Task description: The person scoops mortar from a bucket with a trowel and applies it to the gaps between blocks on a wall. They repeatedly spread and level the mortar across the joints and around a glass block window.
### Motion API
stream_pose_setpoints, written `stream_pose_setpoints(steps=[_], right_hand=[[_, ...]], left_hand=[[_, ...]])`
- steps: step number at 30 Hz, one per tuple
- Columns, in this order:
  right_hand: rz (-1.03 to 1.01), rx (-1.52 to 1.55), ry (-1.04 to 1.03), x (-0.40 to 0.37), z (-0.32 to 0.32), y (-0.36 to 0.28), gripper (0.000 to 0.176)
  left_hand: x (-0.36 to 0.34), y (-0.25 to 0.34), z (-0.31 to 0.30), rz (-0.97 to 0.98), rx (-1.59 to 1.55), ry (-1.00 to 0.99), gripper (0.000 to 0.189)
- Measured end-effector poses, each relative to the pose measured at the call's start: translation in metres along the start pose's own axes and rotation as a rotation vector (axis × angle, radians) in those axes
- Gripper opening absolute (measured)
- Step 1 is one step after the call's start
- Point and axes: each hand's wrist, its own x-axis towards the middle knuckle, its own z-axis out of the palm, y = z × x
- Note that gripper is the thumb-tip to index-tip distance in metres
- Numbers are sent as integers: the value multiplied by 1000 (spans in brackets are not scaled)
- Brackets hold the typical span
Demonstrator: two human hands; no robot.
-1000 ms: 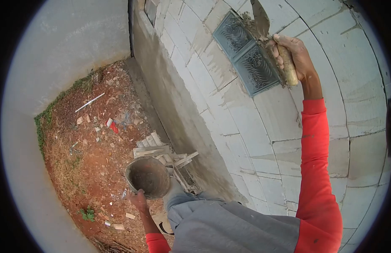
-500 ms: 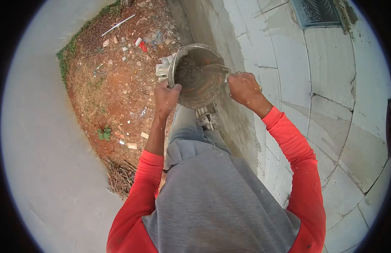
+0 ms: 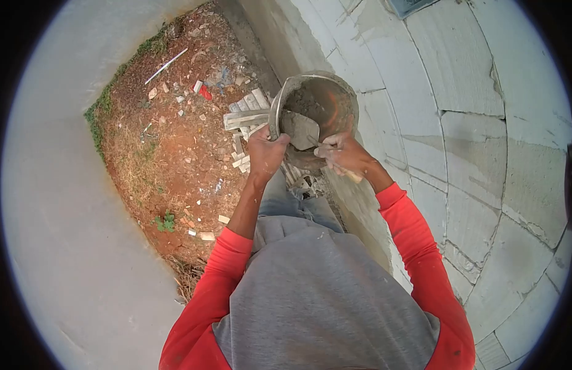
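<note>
My left hand [image 3: 267,151] is closed on the near-left rim of a bucket [image 3: 347,92] coated with grey mortar, its mouth tilted up toward me. Inside, wet mortar [image 3: 307,102] clings to the wall and bottom. My right hand [image 3: 347,154] grips a trowel [image 3: 299,130] by its handle, part of which shows below the palm. The trowel's flat, mortar-smeared blade lies within the bucket's mouth, pointing left toward my left thumb. How much mortar sits under the blade is hidden.
A wall of pale blocks [image 3: 471,148] rises close on my right, with a grey plastered strip at its base. Below left lies reddish ground [image 3: 175,135] with scattered rubble. Stacked pale strips [image 3: 246,114] sit behind the bucket. A plain grey surface [image 3: 64,216] fills the far left.
The trowel has swung from the bucket's right side to lie flat inside its mouth, my right hand moving left and down. The bucket and left hand have shifted right in view.
</note>
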Motion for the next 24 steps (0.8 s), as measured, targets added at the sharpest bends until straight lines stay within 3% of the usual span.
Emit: stream_pose_setpoints(steps=[2,5,8,11,14,17,20,22,24], right_hand=[[-63,140,53,-21,-5,-16,25],[-203,17,256,-34,-29,-48,26],[-635,-674,696,-48,-62,-110,27],[-590,-523,601,-96,-67,-203,27],[-686,-280,264,-140,-65,-279,31],[-915,-142,-4,-146,-75,-326,29],[-977,123,-135,-105,-119,-362,26],[-936,393,118,-41,-184,-375,24],[-960,528,456,-12,-237,-344,20]], left_hand=[[2,-12,-9,-61,-111,58,14],[0,-25,-26,-169,-168,155,21],[-4,-41,-52,-145,-255,208,25],[-14,-66,-95,-172,-248,309,22],[-28,-82,-141,-190,-180,408,18],[-46,-86,-177,-193,-208,566,18],[-59,-73,-198,-158,-227,705,22],[-54,-80,-211,-180,-146,746,24],[-85,-73,-242,-214,-41,772,25]])
